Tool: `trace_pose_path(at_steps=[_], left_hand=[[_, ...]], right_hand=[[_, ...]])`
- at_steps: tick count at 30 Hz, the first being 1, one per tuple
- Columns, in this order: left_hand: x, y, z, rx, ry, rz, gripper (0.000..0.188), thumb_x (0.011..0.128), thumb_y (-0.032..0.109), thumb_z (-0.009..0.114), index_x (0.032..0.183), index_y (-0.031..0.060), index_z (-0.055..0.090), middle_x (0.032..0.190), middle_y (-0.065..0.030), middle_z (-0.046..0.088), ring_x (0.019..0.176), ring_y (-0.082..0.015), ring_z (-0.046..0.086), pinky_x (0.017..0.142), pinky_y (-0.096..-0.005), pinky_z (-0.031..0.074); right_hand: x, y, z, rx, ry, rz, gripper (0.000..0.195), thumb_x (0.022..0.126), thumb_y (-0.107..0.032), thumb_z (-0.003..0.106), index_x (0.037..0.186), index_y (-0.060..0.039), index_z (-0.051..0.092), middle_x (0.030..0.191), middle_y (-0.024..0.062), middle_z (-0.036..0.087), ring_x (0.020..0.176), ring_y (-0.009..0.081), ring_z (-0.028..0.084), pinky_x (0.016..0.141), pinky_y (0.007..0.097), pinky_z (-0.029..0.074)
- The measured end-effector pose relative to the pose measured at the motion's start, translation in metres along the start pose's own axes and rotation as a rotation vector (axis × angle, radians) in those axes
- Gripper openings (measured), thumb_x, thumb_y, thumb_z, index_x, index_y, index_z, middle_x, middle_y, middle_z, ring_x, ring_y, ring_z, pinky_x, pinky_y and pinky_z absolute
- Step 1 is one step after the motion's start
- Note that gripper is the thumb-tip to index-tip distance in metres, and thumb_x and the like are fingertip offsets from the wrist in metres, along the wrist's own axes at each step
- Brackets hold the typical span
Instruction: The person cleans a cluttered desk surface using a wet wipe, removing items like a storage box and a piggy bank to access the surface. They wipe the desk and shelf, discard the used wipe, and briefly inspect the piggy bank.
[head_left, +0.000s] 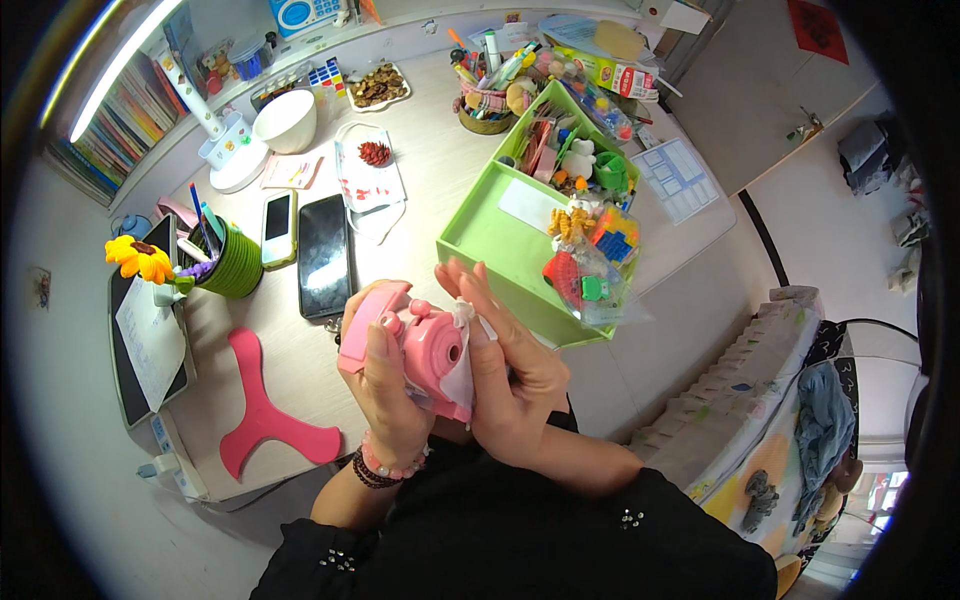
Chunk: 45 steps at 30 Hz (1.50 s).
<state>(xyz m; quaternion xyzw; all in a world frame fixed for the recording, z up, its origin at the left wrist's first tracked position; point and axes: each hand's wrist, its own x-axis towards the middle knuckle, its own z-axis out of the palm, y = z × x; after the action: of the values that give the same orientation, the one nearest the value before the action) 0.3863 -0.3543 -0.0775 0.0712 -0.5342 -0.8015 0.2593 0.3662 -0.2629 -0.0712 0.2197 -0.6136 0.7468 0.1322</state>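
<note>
A pink toy camera (431, 349) is held above the table's front edge, its round lens facing right. My left hand (386, 390) is closed around its left side, the thumb on the near face. At its right side my right hand (510, 367) presses a crumpled white tissue or cloth (459, 375) against the body beside the lens; the fingers point up and are bent a little. Part of the toy and the palms are hidden by the fingers. Just beyond the hands lie a black smartphone (324, 255) and a light green plastic box (480, 217).
A pink three-armed boomerang (262, 420) lies at the near left, by a green pen holder (236, 262) and a tablet (135, 375). Small toys fill the green box. Behind stand a white bowl (286, 121), a tray of nuts or seeds (377, 86) and a pen basket (484, 120).
</note>
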Motion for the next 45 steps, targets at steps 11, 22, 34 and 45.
trace_pose_path(at_steps=[11,22,34,45], left_hand=[[0.008,0.002,-0.008,-0.013,0.074,0.018,0.041,0.095,0.030,0.040,0.110,-0.0067,0.050,0.097,-0.0118,0.055,0.083,-0.0143,0.053,0.073,-0.0245,0.044],[0.031,0.011,-0.050,0.171,0.116,0.187,0.051,0.096,0.039,0.036,0.115,-0.0069,0.047,0.092,-0.0094,0.055,0.083,-0.0145,0.054,0.075,-0.0276,0.047],[0.041,0.025,-0.047,0.339,-0.231,0.195,0.035,0.082,0.017,0.059,0.106,-0.0069,0.049,0.087,-0.0095,0.059,0.081,-0.0161,0.061,0.074,-0.0279,0.049],[0.046,0.021,-0.048,0.389,-0.230,0.212,0.054,0.075,0.032,0.071,0.105,-0.0081,0.053,0.089,-0.0082,0.058,0.082,-0.0130,0.058,0.073,-0.0266,0.048]], right_hand=[[-0.002,-0.004,0.001,-0.269,-0.135,0.048,0.030,0.090,-0.002,0.049,0.118,0.0033,0.055,0.127,0.0226,0.049,0.120,0.0277,0.047,0.099,0.0333,0.036],[0.011,-0.006,-0.006,-0.265,-0.543,0.270,0.084,0.069,-0.028,0.075,0.135,0.0017,0.032,0.115,0.0227,0.053,0.100,0.0291,0.058,0.084,0.0344,0.045],[0.014,0.017,0.004,-0.185,-0.470,0.221,0.058,0.061,-0.025,0.082,0.103,-0.0009,0.049,0.086,0.0128,0.063,0.077,0.0219,0.065,0.067,0.0304,0.050],[0.009,0.012,0.002,-0.144,-0.418,0.290,0.056,0.064,-0.020,0.082,0.103,-0.0013,0.046,0.089,0.0112,0.061,0.081,0.0153,0.063,0.069,0.0278,0.050]])
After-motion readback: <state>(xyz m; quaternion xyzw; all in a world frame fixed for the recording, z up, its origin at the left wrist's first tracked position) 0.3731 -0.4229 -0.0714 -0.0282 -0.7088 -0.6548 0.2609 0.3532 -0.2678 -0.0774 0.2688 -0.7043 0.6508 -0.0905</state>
